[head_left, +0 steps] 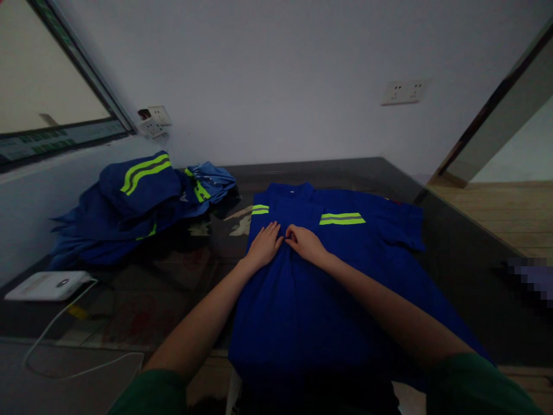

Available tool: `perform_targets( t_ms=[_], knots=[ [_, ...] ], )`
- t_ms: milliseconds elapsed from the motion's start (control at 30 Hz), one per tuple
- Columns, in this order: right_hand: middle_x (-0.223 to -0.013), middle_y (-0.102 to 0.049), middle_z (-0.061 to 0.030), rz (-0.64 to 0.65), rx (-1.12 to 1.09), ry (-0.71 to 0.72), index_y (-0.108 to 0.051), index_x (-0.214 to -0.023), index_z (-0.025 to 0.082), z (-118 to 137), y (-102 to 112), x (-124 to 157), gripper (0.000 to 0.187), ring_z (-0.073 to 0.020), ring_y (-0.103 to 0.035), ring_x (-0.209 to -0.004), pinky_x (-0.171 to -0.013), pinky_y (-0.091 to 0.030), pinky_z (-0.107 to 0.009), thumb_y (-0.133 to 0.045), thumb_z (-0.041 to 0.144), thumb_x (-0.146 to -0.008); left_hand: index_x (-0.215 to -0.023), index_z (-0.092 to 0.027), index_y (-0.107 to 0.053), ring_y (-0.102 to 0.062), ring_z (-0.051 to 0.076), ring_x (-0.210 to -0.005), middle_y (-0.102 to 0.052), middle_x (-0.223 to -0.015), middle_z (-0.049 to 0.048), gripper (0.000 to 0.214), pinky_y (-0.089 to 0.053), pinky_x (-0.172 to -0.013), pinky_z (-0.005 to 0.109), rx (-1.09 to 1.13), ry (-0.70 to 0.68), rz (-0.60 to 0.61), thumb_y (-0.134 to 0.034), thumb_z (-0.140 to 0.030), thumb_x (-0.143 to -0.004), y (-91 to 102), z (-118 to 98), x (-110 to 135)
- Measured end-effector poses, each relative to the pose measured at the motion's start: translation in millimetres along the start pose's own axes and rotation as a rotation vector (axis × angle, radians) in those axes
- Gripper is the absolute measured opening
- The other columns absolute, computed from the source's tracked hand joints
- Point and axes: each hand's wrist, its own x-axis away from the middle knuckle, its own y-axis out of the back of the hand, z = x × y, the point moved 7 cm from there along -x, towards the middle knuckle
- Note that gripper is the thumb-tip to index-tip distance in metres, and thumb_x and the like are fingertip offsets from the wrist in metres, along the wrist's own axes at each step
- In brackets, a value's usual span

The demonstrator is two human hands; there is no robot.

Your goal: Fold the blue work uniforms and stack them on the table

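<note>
A blue work shirt [345,271] with yellow-green reflective strips lies spread on the dark table, its collar toward the wall. Its lower part hangs over the near table edge. My left hand [264,245] rests flat on the shirt front, fingers stretched out. Close beside it, my right hand [307,245] pinches the shirt's cloth near the middle of the front, with the fingers curled together. Small folds run down from the pinched spot. The left side of the shirt appears folded under or out of sight.
A heap of blue reflective garments [138,196] lies at the table's back left. In front of it sits a white box-shaped device [49,286] with a white cable. Wall sockets [404,92] are above the dark table [466,259]. A pixelated patch covers something at the right edge.
</note>
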Motion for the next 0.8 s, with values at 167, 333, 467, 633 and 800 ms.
perform_targets(
  t_ms=[167, 333, 467, 633, 800],
  knots=[
    [-0.075, -0.059, 0.0018, 0.008, -0.053, 0.007, -0.058, -0.097, 0.018, -7.5, -8.4, 1.6, 0.015, -0.0127, -0.054, -0.068, -0.063, -0.035, -0.023, -0.064, 0.015, -0.083, -0.145, -0.012, -0.031, -0.022, 0.020, -0.143, -0.029, -0.153, 0.0095, 0.051, -0.020, -0.116, 0.044, -0.050, 0.011, 0.053, -0.027, -0.029, -0.097, 1.8, 6.0, 0.0],
    [-0.085, -0.063, -0.0026, -0.083, 0.109, 0.051, -0.060, -0.097, 0.019, -2.5, -3.1, 8.2, 0.012, -0.0178, -0.057, -0.081, -0.070, -0.037, -0.028, -0.063, 0.020, -0.085, -0.148, -0.010, -0.025, -0.015, 0.021, -0.145, -0.021, -0.156, 0.0096, 0.059, -0.016, -0.117, 0.044, -0.081, 0.102, 0.059, -0.026, -0.039, -0.097, 0.8, 11.3, -0.1],
    [-0.102, -0.065, -0.0091, -0.164, 0.358, 0.192, -0.064, -0.101, 0.018, 11.5, 0.8, 16.8, 0.016, -0.0246, -0.055, -0.097, -0.076, -0.039, -0.034, -0.062, 0.025, -0.086, -0.149, -0.010, -0.021, -0.011, 0.021, -0.146, -0.016, -0.157, 0.0089, 0.069, -0.013, -0.118, 0.044, -0.082, 0.158, 0.077, -0.024, -0.052, -0.095, -2.8, 14.2, -1.3],
    [-0.111, -0.067, -0.0099, -0.082, 0.457, 0.282, -0.070, -0.102, 0.017, 16.2, -7.5, 25.7, 0.021, -0.0237, -0.058, -0.100, -0.080, -0.043, -0.036, -0.052, 0.022, -0.093, -0.150, -0.014, -0.021, -0.011, 0.021, -0.146, -0.015, -0.157, 0.0057, 0.071, -0.012, -0.118, 0.044, -0.079, 0.193, 0.075, -0.025, -0.056, -0.093, -3.6, 15.1, -2.4],
    [-0.128, -0.062, -0.0071, -0.034, 0.375, 0.301, -0.061, -0.124, 0.018, 4.9, -9.2, 38.7, 0.033, -0.0229, -0.054, -0.119, -0.099, -0.040, -0.041, -0.047, 0.023, -0.095, -0.150, -0.017, -0.022, -0.011, 0.023, -0.146, -0.017, -0.157, 0.0047, 0.074, -0.012, -0.118, 0.046, -0.061, 0.243, 0.078, -0.026, -0.061, -0.090, -2.1, 15.9, -5.8]
  ],
)
